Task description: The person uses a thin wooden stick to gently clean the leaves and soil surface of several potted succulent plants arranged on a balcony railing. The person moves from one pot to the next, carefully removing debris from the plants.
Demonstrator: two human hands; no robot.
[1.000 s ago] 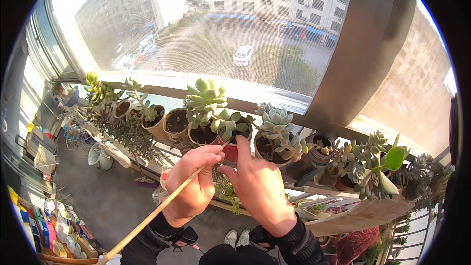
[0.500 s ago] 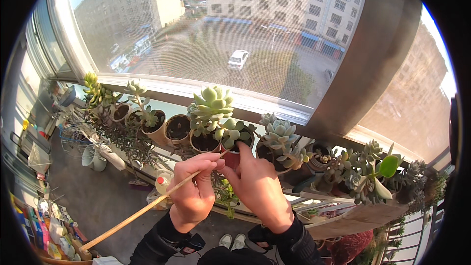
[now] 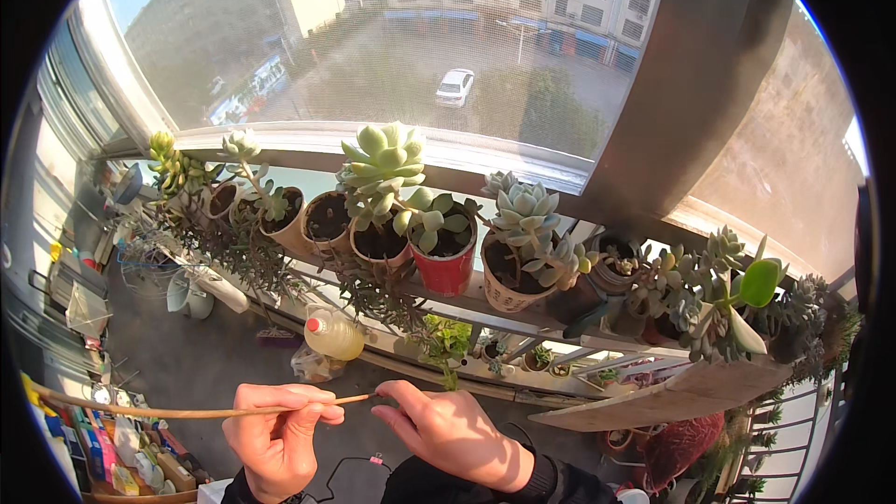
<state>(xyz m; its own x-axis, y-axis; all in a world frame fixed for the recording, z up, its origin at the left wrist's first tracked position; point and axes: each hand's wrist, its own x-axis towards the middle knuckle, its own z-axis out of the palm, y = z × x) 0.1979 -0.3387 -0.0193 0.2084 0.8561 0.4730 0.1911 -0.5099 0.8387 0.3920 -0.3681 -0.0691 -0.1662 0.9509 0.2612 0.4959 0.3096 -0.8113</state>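
We note the left hand [image 3: 278, 437] closed around a thin wooden stick [image 3: 201, 408], held level below the shelf [image 3: 523, 317] of potted succulents [image 3: 383, 168]. The right hand [image 3: 448, 429] fingers [image 3: 399, 395] pinch its tip.

Head-worn fisheye, looking down, close

Open air lies between the hands and the shelf [image 3: 523, 317] above. Closely packed pots [image 3: 446, 261] crowd that shelf, and a plastic bottle [image 3: 332, 334] hangs beneath its left part.
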